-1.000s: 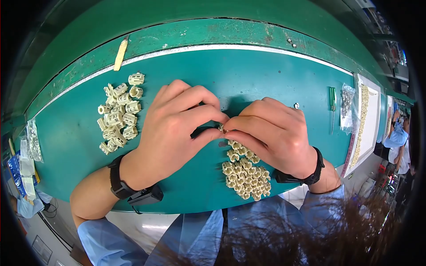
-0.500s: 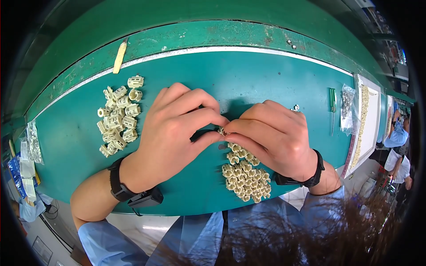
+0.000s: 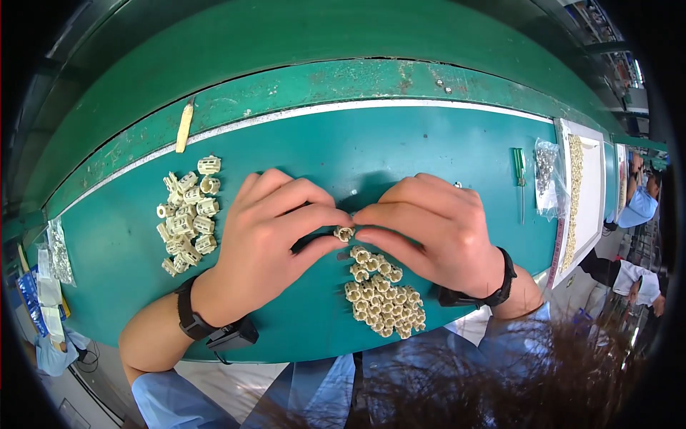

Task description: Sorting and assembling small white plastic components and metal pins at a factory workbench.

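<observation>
Between the thumb and forefinger of my left hand (image 3: 268, 247) is a small cream notched plastic ring (image 3: 344, 234), its round opening turned toward me. My right hand (image 3: 436, 236) is right beside it, thumb and forefinger closed in a pinch against the ring's right side. Whatever those right fingertips hold is too small to make out. Just below my hands lies a tight cluster of similar cream rings (image 3: 386, 300) on the green tabletop (image 3: 300, 325). Left of my left hand sits a loose pile of cream slotted plastic cylinders (image 3: 187, 214).
A green-handled screwdriver (image 3: 520, 171) and a clear bag of small metal parts (image 3: 547, 175) lie at the right, beside a white tray (image 3: 589, 193). Another clear bag (image 3: 61, 254) is at the left edge. A yellowish flat stick (image 3: 185, 127) rests at the back left.
The view has tilted, so the bench appears lower. My right fingertips have drawn slightly apart from my left ones, and the ring now shows plainly in my left pinch.
</observation>
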{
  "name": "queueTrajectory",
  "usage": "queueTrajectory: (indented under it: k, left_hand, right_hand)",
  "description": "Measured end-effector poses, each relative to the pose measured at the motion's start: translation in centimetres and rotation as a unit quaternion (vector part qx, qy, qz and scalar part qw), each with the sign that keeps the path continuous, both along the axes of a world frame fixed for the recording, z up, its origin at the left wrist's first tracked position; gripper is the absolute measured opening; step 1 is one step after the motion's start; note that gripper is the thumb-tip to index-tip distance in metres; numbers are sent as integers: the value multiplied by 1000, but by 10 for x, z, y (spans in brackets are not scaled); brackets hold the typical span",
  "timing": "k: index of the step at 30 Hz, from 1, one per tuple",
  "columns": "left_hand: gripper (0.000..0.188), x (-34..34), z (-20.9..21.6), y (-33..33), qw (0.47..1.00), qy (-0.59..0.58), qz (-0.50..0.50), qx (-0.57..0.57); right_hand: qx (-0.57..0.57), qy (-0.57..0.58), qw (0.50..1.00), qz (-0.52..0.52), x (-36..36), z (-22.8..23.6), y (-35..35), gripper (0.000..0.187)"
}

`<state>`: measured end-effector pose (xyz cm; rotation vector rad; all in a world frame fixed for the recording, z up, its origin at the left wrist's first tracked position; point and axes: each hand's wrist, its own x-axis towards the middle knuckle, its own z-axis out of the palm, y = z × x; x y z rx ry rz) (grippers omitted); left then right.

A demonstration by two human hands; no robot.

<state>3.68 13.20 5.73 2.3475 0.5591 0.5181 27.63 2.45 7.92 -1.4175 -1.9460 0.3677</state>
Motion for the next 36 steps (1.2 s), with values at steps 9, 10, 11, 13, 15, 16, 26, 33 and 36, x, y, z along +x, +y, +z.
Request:
queueTrajectory:
  k: [9,10,11,13,15,16,26,33,36]
  left_hand:
    - [30,-3,13,-61,999,11,-43,19]
    - [30,-6,16,-67,998,2,-53,22]
    - [30,-10,19,-72,998,-5,-60,26]
    - [31,-16,27,-84,997,-15,-64,39]
    - [31,-20,38,-96,996,-10,-78,31]
    - [31,-22,42,-102,996,-2,-85,30]
    - [28,-55,70,-155,995,-41,-89,27]
    - [28,-76,75,-162,994,-35,-94,47]
    - [28,-83,75,-167,994,-37,-89,49]
  right_hand:
    - [-100,-44,992,-71,32,68,-117,62]
    - [-139,-59,986,-71,28,77,-148,83]
    - [-178,-74,979,-70,17,83,-175,105]
    - [-155,-90,980,-91,-11,62,-228,120]
    - [-137,-113,977,-117,-35,46,-260,134]
    - [-121,-114,977,-135,-48,37,-269,135]
    - [-8,-144,974,-172,-104,42,-299,97]
    - [0,-157,973,-169,-127,49,-303,57]
    - [-1,-164,974,-158,-130,51,-304,55]
